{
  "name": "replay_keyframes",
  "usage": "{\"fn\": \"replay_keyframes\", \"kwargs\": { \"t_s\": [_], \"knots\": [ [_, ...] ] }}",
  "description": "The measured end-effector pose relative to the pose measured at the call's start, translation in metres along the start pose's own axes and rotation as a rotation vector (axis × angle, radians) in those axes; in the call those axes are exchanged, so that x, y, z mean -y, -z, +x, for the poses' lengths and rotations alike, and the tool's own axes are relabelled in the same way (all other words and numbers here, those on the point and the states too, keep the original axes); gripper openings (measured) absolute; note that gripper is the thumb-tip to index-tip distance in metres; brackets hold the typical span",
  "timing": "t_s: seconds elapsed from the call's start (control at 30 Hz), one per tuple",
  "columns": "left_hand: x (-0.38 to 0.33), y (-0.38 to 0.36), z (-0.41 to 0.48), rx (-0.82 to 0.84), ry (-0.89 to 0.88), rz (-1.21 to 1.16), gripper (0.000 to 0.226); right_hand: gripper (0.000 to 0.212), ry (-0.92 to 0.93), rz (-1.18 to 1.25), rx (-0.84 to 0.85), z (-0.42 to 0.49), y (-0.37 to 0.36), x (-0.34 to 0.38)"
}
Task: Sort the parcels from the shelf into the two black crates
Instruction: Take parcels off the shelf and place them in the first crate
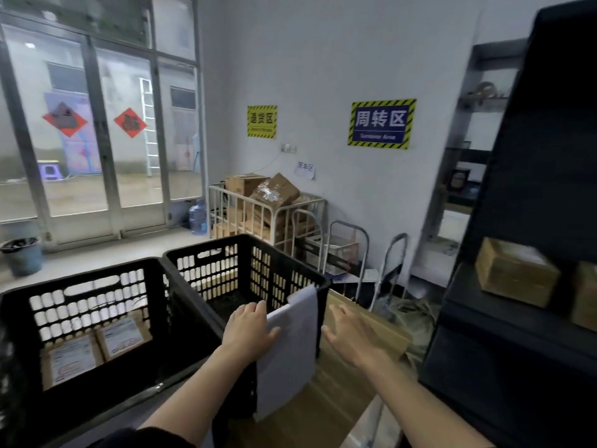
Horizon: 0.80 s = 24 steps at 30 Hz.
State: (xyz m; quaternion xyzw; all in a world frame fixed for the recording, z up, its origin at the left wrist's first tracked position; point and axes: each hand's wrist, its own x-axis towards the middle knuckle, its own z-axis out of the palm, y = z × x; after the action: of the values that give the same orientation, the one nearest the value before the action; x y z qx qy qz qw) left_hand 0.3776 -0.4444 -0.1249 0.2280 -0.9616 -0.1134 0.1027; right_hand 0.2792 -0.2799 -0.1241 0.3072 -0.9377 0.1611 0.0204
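Two black crates stand side by side in front of me. The left crate (32, 305) holds two labelled cardboard parcels (97, 347) on its floor. Nothing shows on the visible floor of the right crate (284, 270). A white sheet (290, 347) hangs over the right crate's near corner. My left hand (250, 328) rests on that corner with its fingers over the sheet's top edge. My right hand (350, 334) hovers open, fingers spread, above a cardboard surface (381, 331) to the right of the crate. A brown parcel (513, 271) sits on the dark shelf (529, 195) at the right.
A white wire cage cart (268, 215) full of cardboard boxes stands against the far wall, with hand trolleys (384, 270) beside it. A water jug (197, 216) and a bin (22, 255) sit near the glass doors. A second parcel (586, 295) shows at the right edge.
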Motion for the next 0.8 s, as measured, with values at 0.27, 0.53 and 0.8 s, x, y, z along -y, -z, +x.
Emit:
{"fn": "replay_keyframes", "kwargs": {
  "t_s": [0.27, 0.53, 0.8],
  "knots": [
    [-0.123, -0.026, -0.008, 0.025, -0.131, -0.022, 0.052, 0.049, -0.101, -0.037, -0.043, -0.049, 0.048, -0.113],
    [-0.246, -0.064, -0.023, 0.064, -0.201, -0.042, 0.064, 0.053, -0.183, -0.053, -0.045, -0.108, 0.091, -0.227],
    [-0.328, -0.077, -0.023, 0.069, -0.273, -0.073, 0.062, 0.055, -0.271, 0.013, -0.094, -0.145, 0.131, -0.312]
  ]
}}
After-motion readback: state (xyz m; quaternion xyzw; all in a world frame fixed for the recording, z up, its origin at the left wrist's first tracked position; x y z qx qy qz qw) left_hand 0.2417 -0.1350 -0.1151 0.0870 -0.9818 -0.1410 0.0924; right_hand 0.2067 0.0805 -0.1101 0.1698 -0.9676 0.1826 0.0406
